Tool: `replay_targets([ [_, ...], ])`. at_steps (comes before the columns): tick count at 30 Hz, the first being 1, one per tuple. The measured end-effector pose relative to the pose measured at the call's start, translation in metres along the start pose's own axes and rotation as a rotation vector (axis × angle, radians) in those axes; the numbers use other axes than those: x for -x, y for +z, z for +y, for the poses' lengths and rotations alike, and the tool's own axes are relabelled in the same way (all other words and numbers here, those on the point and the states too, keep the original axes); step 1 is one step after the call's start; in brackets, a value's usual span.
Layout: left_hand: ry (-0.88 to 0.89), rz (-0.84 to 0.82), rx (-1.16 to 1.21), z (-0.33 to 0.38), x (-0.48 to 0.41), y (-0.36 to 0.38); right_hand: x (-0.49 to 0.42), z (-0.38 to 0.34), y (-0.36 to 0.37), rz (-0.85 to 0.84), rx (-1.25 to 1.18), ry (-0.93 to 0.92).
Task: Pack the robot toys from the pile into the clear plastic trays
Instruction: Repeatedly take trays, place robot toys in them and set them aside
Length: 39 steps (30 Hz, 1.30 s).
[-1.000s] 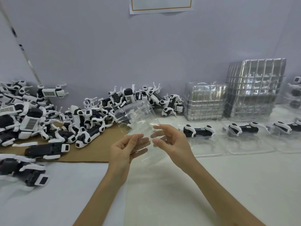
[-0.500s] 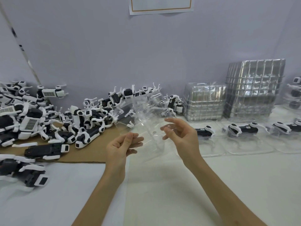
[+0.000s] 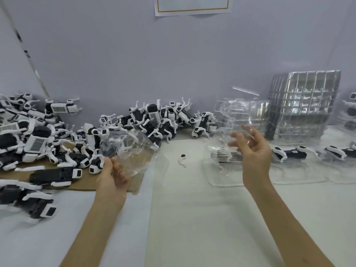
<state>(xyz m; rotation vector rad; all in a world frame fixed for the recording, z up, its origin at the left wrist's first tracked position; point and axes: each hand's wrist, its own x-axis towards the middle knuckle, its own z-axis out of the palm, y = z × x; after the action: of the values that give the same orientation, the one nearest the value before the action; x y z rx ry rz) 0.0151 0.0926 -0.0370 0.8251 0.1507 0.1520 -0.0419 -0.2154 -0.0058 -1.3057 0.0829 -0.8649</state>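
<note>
Gripping a clear tray (image 3: 141,160) by its near edge with curled fingers, the left hand (image 3: 112,177) holds it just beside the pile of robot toys (image 3: 77,139), while the right hand (image 3: 254,153) pinches a second tray (image 3: 231,116) raised above the filled trays (image 3: 300,180) on the white table (image 3: 192,212).

The trays (image 3: 300,105) were clear, glossy plastic; the toys (image 3: 154,120) smooth plastic, heaped on matt brown cardboard (image 3: 88,182); the bench (image 3: 192,218) matt white.

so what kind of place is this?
Probably a factory packing bench: a pile of identical robot toys, stacks of empty clear trays, and a row of trays each holding one toy.
</note>
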Motion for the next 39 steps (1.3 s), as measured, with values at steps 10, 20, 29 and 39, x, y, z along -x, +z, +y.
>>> replay_targets([
  [10, -0.060, -0.008, -0.013, -0.011, 0.009, 0.012, 0.028, 0.002, 0.023, -0.295, 0.421, -0.440],
  [20, -0.112, -0.010, -0.033, -0.016, 0.013, 0.015, -0.031, -0.023, 0.013, -0.198, 0.909, -0.814],
  [29, -0.158, -0.023, -0.020, -0.028, 0.017, 0.020, -0.207, -0.046, -0.009, -0.074, 1.613, -0.364],
  [39, -0.238, -0.238, -0.153, -0.020, 0.021, 0.019, -0.043, -0.023, 0.030, -0.487, 0.706, -0.172],
])
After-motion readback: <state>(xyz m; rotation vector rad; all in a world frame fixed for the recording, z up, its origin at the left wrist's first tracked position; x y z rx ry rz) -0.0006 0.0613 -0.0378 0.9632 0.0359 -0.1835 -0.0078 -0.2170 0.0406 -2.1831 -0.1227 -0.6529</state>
